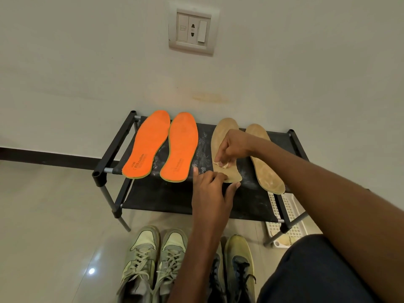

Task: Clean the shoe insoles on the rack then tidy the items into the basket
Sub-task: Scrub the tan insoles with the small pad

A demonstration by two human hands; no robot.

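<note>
I see the tan insole [220,136] on the rack [122,136], its long axis running 12 to 6, toe toward the wall, surface scuffed. My left hand [211,189] pinches its heel; my right hand [232,147] grips a crumpled cloth [222,164] on it.

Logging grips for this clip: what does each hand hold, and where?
Left hand pinches the tan insole at its heel end; right hand grips a small pale wad, mostly hidden.
</note>
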